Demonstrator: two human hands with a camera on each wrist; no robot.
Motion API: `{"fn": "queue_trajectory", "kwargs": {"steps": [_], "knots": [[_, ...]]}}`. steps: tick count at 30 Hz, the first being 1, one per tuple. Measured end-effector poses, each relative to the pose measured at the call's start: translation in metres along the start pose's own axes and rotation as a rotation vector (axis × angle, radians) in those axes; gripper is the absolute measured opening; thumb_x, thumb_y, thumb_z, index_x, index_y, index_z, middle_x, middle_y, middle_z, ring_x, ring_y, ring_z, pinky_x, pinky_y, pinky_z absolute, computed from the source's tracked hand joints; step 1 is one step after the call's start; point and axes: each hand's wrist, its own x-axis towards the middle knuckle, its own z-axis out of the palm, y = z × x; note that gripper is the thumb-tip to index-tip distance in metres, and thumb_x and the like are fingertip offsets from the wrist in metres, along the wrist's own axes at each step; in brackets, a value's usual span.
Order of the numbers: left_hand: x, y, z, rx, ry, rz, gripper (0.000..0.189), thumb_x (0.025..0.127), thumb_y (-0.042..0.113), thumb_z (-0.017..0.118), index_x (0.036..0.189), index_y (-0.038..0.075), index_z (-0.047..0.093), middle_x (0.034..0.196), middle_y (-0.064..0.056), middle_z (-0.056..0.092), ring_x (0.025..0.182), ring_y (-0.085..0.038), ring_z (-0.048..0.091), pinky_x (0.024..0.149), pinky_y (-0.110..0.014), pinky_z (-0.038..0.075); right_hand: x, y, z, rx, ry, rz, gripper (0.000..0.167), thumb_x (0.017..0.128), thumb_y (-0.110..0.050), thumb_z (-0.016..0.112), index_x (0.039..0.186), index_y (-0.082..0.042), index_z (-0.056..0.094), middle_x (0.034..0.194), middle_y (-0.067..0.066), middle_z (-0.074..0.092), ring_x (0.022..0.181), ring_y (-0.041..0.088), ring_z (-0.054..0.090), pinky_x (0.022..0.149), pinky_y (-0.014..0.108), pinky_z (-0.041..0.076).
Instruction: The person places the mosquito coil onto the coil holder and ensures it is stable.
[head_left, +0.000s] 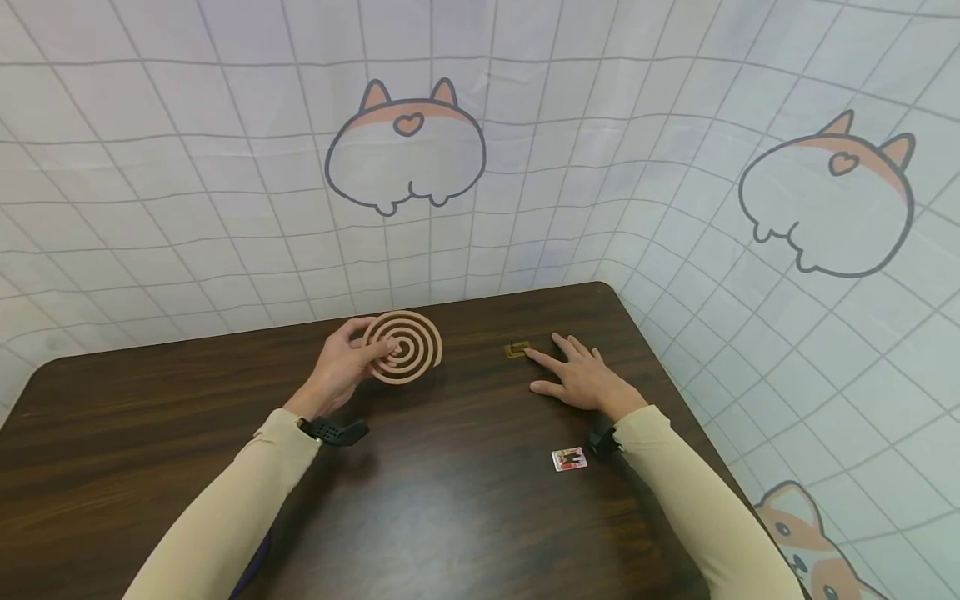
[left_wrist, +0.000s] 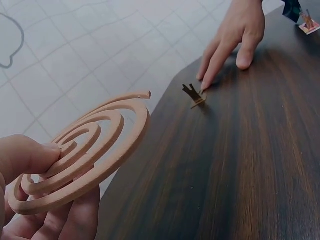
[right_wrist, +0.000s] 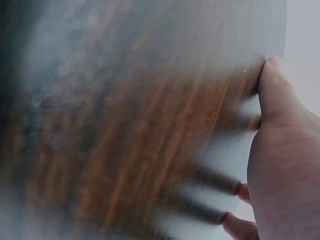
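I look down on the dark table (head_left: pixel 150 400). The right hand (head_left: pixel 588 383) rests on it, fingers spread and fairly straight, gripping nothing. I see the left hand (head_left: pixel 341 367) raised, pinching the coil (left_wrist: pixel 85 165) near its centre, thumb on top, fingers beneath, outer rings reaching past them. A picture card (head_left: pixel 569 459) lies behind the right hand, whose index fingertip touches the little stand (head_left: pixel 517 350) at its base.

Small stand (head_left: pixel 517 350), card (head_left: pixel 569 459) on brown table (head_left: pixel 435 483)
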Motion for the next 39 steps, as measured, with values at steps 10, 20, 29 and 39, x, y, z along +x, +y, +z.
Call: {"fn": "queue_trajectory", "kwargs": {"steps": [10,20,29,39], "knots": [[0.008,0.001,0.011,0.009,-0.011,0.002,0.068,0.099,0.016,0.071,0.155,0.005,0.033,0.11,-0.003,0.071,0.084,-0.008,0.075,0.078,-0.025,0.064,0.0,-0.001,0.001,0.003,-0.006,-0.007,0.068,0.103,-0.066,0.044,0.164,-0.041,0.024,0.174,0.021,0.011,0.159,0.05,0.016,0.121,0.077,0.022],[0.018,-0.001,0.019,0.004,0.004,-0.017,0.067,0.099,0.013,0.071,0.155,0.006,0.034,0.111,-0.001,0.068,0.085,-0.006,0.075,0.077,-0.023,0.064,0.002,0.0,0.002,0.001,0.002,-0.005,0.069,0.102,-0.067,0.044,0.163,-0.043,0.024,0.175,0.019,0.01,0.16,0.048,0.015,0.122,0.076,0.022],[0.023,-0.001,0.029,-0.023,-0.004,0.004,0.068,0.099,0.012,0.071,0.156,0.007,0.035,0.112,-0.003,0.07,0.091,-0.012,0.076,0.078,-0.025,0.065,-0.001,-0.001,0.002,0.006,0.011,-0.008,0.068,0.103,-0.066,0.045,0.163,-0.042,0.025,0.174,0.02,0.011,0.16,0.049,0.015,0.121,0.077,0.022],[0.031,-0.008,0.04,-0.052,-0.009,0.019,0.063,0.099,0.011,0.07,0.153,0.007,0.038,0.109,-0.002,0.07,0.085,-0.009,0.076,0.077,-0.026,0.065,-0.002,0.0,0.001,0.016,0.01,-0.009,0.068,0.103,-0.065,0.045,0.164,-0.042,0.025,0.174,0.021,0.011,0.16,0.05,0.015,0.121,0.078,0.022]]}}
